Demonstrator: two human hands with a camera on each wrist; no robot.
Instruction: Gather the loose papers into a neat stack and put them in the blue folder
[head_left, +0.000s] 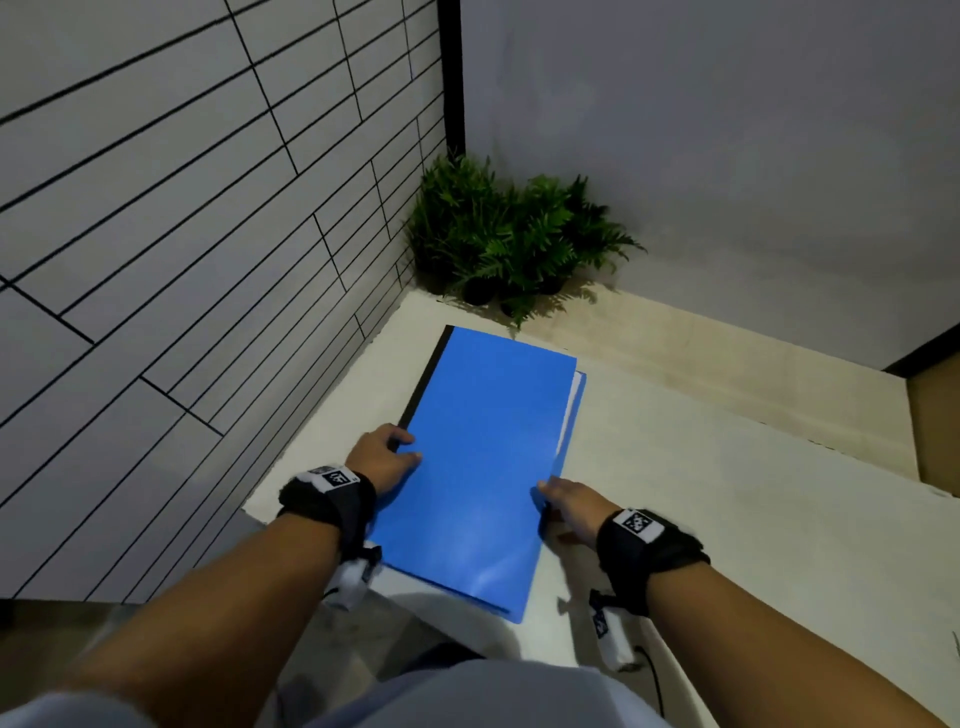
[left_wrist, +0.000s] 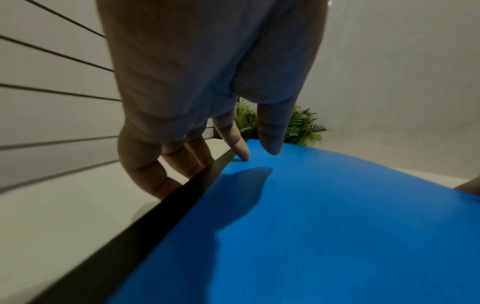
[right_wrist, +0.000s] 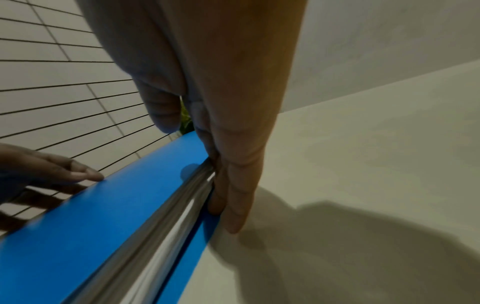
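The blue folder (head_left: 483, 467) lies closed on the pale table (head_left: 727, 493), its black spine (head_left: 425, 384) to the left. A white edge of papers (head_left: 570, 410) shows between the covers on the right side, seen close in the right wrist view as papers (right_wrist: 166, 222). My left hand (head_left: 400, 449) rests at the spine, fingers (left_wrist: 145, 170) straight down beside it, index tip on the cover (left_wrist: 337, 226). My right hand (head_left: 550, 493) lies along the open edge, straight fingers (right_wrist: 233, 195) against the papers' edge, thumb above the cover (right_wrist: 91, 216).
A green fern plant (head_left: 514, 234) stands in the far corner, just beyond the folder. A tiled wall (head_left: 182, 234) runs along the table's left side. The folder's near end lies close to the table's front edge. Bare tabletop stretches to the right.
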